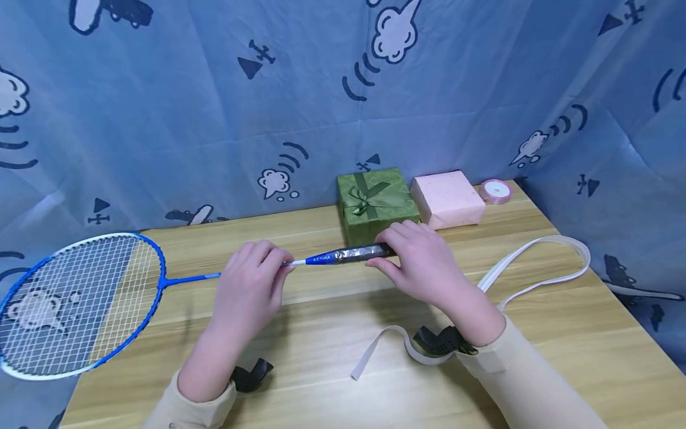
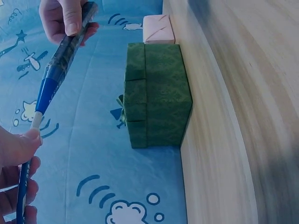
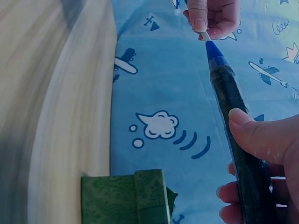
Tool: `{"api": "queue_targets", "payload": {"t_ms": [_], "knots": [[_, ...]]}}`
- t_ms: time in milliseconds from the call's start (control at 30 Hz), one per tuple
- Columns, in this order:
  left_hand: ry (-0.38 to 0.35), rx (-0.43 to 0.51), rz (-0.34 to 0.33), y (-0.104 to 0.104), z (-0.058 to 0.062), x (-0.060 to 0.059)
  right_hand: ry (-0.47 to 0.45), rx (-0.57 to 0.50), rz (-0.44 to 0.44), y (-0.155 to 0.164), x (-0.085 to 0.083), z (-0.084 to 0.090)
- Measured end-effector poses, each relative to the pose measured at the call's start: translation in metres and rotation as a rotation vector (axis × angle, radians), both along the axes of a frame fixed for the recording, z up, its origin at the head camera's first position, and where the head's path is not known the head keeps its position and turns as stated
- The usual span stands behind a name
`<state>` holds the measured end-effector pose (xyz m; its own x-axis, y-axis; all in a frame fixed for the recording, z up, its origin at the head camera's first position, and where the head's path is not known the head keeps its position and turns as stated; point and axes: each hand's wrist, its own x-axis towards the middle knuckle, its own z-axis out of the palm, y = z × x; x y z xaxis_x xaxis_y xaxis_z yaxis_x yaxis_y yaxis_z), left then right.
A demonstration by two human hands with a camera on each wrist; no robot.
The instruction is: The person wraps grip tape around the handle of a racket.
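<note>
- There was one badminton racket (image 1: 190, 279)
- Hands numbered two: left hand (image 1: 249, 280), right hand (image 1: 420, 262)
- Boxes came to two: green box (image 1: 398, 211), pink box (image 1: 450, 195)
- There was one bow (image 1: 364, 201), one spool (image 1: 496, 191)
- White band showed in two stretches, loop (image 1: 563, 239) and loose end (image 1: 368, 356)
- Sleeves were two: left sleeve (image 1: 195, 402), right sleeve (image 1: 536, 375)
- Black wrist pieces were two: left piece (image 1: 250, 379), right piece (image 1: 440, 341)
- There was one table (image 1: 321, 339)

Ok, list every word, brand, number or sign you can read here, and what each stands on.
"KESIKA", as best it reads: on the blue cone of the badminton racket.
Pale marks on its shaft: too small to read.
No other text is legible.
</note>
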<state>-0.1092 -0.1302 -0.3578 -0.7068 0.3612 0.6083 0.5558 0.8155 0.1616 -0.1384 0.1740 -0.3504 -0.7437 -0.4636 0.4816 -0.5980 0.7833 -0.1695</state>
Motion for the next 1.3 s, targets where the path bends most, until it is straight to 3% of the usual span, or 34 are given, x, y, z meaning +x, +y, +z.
{"api": "queue_targets", "payload": {"t_ms": [933, 1300], "knots": [[0.044, 0.08, -0.006, 0.001, 0.018, 0.015, 0.116, -0.055, 0.035, 0.0, 0.012, 0.015], [0.037, 0.079, -0.027, 0.0, 0.016, 0.014, 0.129, -0.055, 0.031, 0.001, 0.012, 0.014]]}}
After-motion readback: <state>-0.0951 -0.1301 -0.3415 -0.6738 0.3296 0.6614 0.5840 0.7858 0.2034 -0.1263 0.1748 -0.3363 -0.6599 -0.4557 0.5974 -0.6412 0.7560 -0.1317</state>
